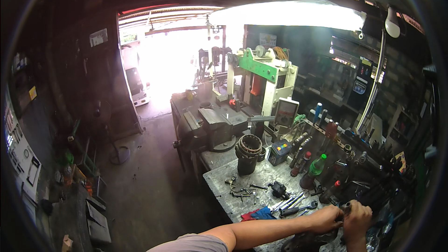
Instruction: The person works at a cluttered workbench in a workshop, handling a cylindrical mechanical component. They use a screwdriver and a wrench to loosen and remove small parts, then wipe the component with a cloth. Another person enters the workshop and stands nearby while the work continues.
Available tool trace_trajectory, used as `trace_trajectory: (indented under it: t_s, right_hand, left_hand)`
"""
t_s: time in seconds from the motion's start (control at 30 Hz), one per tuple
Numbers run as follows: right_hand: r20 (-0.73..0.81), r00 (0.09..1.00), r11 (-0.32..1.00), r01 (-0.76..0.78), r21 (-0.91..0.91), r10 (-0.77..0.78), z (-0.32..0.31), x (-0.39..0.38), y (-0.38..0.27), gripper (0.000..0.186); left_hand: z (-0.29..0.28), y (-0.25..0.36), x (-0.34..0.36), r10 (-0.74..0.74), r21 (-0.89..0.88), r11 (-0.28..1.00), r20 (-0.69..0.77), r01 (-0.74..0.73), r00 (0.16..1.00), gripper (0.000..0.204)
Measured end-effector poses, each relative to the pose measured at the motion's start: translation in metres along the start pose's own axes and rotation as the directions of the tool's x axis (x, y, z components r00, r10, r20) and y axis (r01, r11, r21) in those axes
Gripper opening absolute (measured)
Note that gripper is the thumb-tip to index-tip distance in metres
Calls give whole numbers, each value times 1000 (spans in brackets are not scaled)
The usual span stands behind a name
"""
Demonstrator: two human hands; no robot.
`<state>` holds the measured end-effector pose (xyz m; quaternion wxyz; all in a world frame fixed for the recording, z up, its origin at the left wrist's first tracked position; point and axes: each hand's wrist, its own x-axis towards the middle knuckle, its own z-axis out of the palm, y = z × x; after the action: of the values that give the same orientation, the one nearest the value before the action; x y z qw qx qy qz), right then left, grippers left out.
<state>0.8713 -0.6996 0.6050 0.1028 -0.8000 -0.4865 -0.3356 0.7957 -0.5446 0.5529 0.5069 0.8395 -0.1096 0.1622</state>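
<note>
My left hand (pixel 327 219) reaches across from the lower middle, its fingers closed at a small dark metal part (pixel 346 207). Close against it, my right hand (pixel 358 219) is curled round the same part. The fingers cover most of it, so its kind does not show. Below both hands lies a large dark metal piece (pixel 310 241), partly hidden by my left forearm. A big combination wrench (pixel 298 209) rests just beyond my left wrist, beside several slimmer wrenches (pixel 285 203). A blue and red cloth (pixel 261 213) lies left of them.
On the metal-topped bench (pixel 217 177) stand a dark cylindrical housing (pixel 248 155), a battery-like box (pixel 280 151) and a green-topped bottle (pixel 317 165). Small loose parts (pixel 240 191) lie nearby. Behind are a bench vise (pixel 212 126) and a green and cream press (pixel 256 67). Tools crowd the right side.
</note>
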Motion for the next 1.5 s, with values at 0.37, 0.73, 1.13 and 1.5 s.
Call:
trace_trajectory:
  t_s: [0.37, 0.73, 1.13, 1.5]
  right_hand:
    - [336, 934, 838, -281, 469, 125, -38, 19, -33, 28]
    - [-275, 942, 701, 64, 710, 193, -2, -30, -22, 32]
    - [508, 853, -845, -180, 504, 122, 59, -13, 45, 37]
    - [901, 431, 980, -149, 132, -56, -32, 66, 54, 30]
  left_hand:
    - [12, -25, 1, 51, -70, 996, -29, -53, 998, 20]
    - [4, -13, 0, 12, -79, 997, 115, -3, 993, 33]
    - [2, -12, 0, 21, -16, 1000, 100, -19, 995, 30]
    - [2, -8, -2, -18, 50, 999, 64, 15, 998, 31]
